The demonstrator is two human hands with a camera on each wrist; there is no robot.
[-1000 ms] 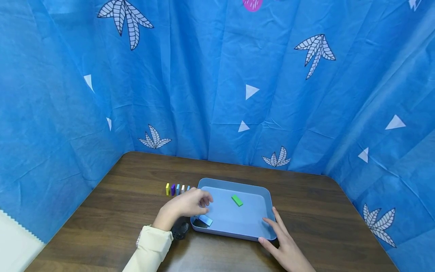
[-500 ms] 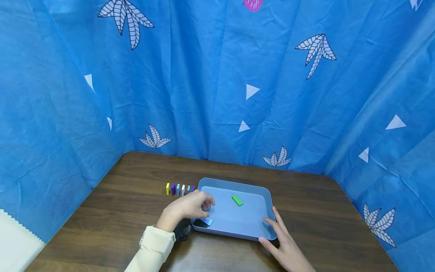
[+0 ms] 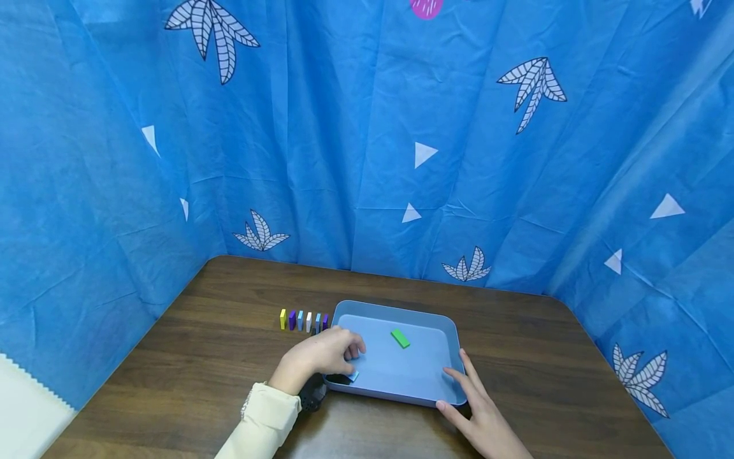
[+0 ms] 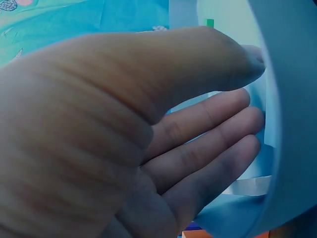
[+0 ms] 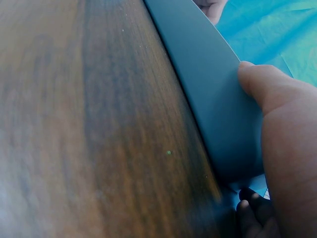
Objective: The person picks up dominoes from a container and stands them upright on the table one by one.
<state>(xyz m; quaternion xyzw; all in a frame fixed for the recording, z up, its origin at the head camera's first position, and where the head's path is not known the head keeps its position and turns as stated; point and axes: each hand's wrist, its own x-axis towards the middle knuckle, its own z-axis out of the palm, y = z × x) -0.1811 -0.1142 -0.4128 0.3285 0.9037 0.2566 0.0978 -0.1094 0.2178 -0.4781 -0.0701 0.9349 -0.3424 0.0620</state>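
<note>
A blue-grey tray [image 3: 395, 395] stands on the table. My left hand [image 3: 327, 350] is over its near left corner, thumb and fingers bent downward and apart in the left wrist view. Just under them a small light-blue block [image 3: 354, 377] lies in the tray, mostly hidden by the hand. In the left wrist view the thumb [image 4: 213, 57] overlaps the tray wall [image 4: 297, 124]. My right hand [image 3: 482, 408] rests around the near right corner, thumb [image 5: 255, 79] against the outer front wall and fingers spread along the right rim. A green block [image 3: 400, 338] lies flat in the tray.
Left of the tray stands a row of small upright blocks, among them a yellow block [image 3: 283, 319], a purple block [image 3: 292, 320] and a white block [image 3: 308, 322]. Behind the wooden table [image 3: 229, 293] hangs a blue patterned curtain [image 3: 367, 127].
My left hand has shifted slightly right and down over the light-blue block, covering more of it. More of the upright row now shows. My right hand and the green block have stayed in place.
</note>
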